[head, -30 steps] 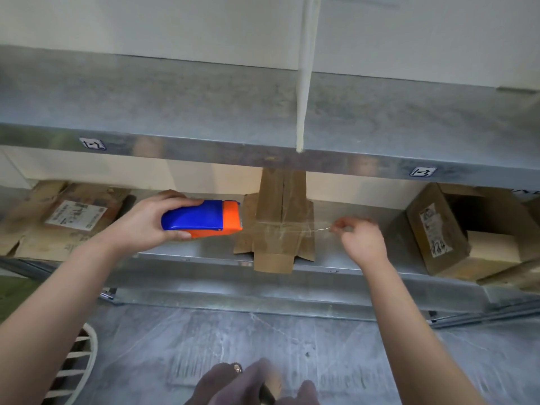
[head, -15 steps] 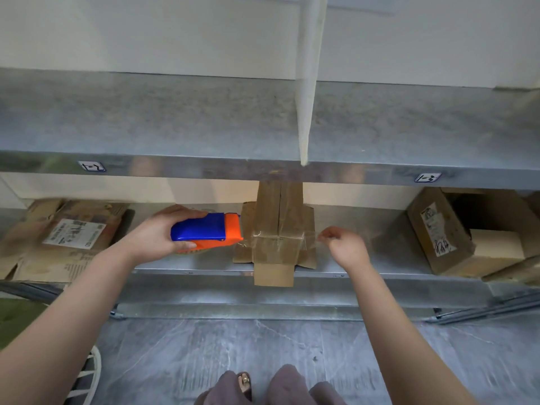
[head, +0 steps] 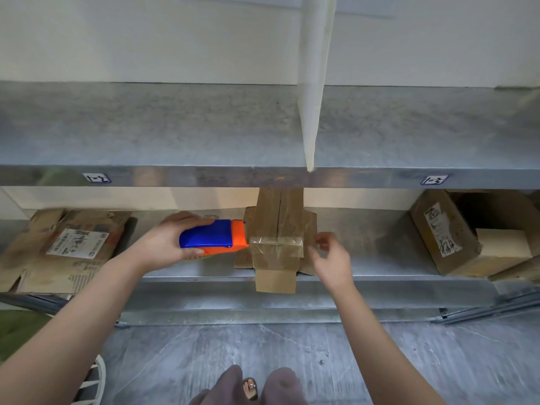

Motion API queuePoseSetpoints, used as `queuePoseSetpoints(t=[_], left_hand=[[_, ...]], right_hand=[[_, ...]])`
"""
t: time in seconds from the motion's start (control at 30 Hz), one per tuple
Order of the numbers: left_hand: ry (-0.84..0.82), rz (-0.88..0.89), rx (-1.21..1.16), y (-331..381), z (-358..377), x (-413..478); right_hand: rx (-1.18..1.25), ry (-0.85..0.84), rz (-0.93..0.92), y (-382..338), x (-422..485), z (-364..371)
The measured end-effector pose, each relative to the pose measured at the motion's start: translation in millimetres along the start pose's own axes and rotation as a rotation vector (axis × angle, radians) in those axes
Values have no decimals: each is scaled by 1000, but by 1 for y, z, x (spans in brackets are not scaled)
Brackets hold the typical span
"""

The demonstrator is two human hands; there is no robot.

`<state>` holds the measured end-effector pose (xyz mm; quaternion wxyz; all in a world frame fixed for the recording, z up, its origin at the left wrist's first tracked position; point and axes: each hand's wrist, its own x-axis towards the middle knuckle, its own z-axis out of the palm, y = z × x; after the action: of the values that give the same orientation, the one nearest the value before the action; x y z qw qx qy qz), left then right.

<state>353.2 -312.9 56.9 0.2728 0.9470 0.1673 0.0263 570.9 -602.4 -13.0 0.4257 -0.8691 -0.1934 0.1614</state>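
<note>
We're taping the cardboard box (head: 279,220).
Our left hand (head: 166,244) wraps the dispenser (head: 211,237); right hand (head: 333,258) fingers curl beside the tape (head: 276,249), pinch unclear.

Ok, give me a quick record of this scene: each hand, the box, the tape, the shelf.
left hand: grips the tape dispenser, orange end at the box's left side
right hand: at the box's right edge, grip unclear
box: cardboard, on the lower shelf, front flap overhanging
tape: clear band across the box
shelf: flattened carton left, open carton right
</note>
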Motion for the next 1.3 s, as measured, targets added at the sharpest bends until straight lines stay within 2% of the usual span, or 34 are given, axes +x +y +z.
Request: queuePoseSetpoints(t=[0.07,0.13,0.2,0.27,0.4,0.6,0.73,1.07,1.3], left_hand=[[-7,-3,-2,0,1,2],[-7,2,-1,2,3,4],[-9,-2,13,6,3,6],[-19,-10,36,9,4,6],[-12,-4,22,6,4,5],[-37,16,4,-1,1,-3],[-49,39,-62,-13,-21,-14],[-40,167,62,1,-58,-5],[-163,89,113,-13,-30,9]], right_hand=[[74,-33,-127,-13,-8,-3],[-8,-88,-231,-28,-12,0],[-128,-100,-253,-39,-12,6],[-184,-114,-224,-46,-11,11],[-27,-150,-88,-58,-8,18],[48,-150,2,-57,-5,22],[48,-164,15,-57,-2,22],[57,-170,16,-56,1,22],[59,-172,2,-54,1,23]])
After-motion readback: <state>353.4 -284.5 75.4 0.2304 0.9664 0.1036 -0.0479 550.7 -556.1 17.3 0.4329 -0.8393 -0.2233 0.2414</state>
